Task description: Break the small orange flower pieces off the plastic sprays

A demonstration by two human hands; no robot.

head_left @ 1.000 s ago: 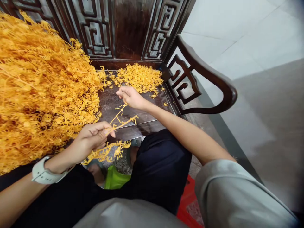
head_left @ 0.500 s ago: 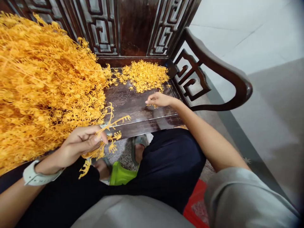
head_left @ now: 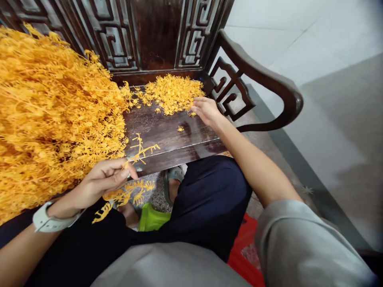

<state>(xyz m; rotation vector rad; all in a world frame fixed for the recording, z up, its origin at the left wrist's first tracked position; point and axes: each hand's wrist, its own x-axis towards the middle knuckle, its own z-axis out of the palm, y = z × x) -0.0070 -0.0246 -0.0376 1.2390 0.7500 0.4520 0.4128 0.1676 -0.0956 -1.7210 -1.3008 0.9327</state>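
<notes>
My left hand (head_left: 109, 179) pinches a yellow plastic branch (head_left: 139, 153) between thumb and fingers. Its bare twigs stick up over the bench edge, while flower-like tips hang below the hand above my lap. Out over the bench, my right hand (head_left: 206, 111) has its fingers stretched out at the right edge of a small heap of loose yellow flower pieces (head_left: 175, 93). It appears to hold nothing. One loose flower piece (head_left: 180, 128) lies by itself on the wood in front of that heap. A large mound of yellow branches (head_left: 60, 119) rises beside my left hand.
The dark wooden bench (head_left: 155, 127) has a carved lattice back (head_left: 116, 44) and a curved armrest (head_left: 269, 75) on the right. Under my legs are a bright green plastic object (head_left: 154, 218) and something red (head_left: 245, 255) on the floor.
My right hand has moved away from me to the small heap, its fingers opening. A single flower piece now shows on the bench where the hand was. My left hand still grips the branch.
</notes>
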